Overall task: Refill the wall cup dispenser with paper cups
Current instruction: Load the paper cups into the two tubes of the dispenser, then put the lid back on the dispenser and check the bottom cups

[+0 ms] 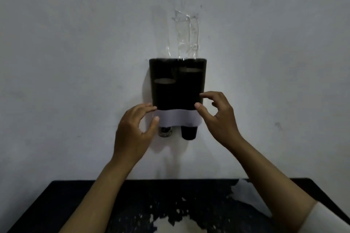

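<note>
The wall cup dispenser (178, 85) is a clear housing with a white band (178, 118) across its lower part, taped to the wall. Two stacks of black paper cups stand inside it: the left stack (164, 92) lower, the right stack (190, 85) taller. A black cup bottom (189, 132) sticks out under the right side; the left outlet (165, 132) shows only a clear ring. My left hand (135, 130) is at the dispenser's lower left, fingertips touching the band's edge. My right hand (217, 119) is at its lower right, thumb and fingers touching the housing. Neither hand holds a cup.
Clear tape (187, 38) runs up the grey wall above the dispenser. Below stands a black table (132, 204) with its top layer peeling into white patches (180, 225). A white sleeve (329, 219) shows at the bottom right.
</note>
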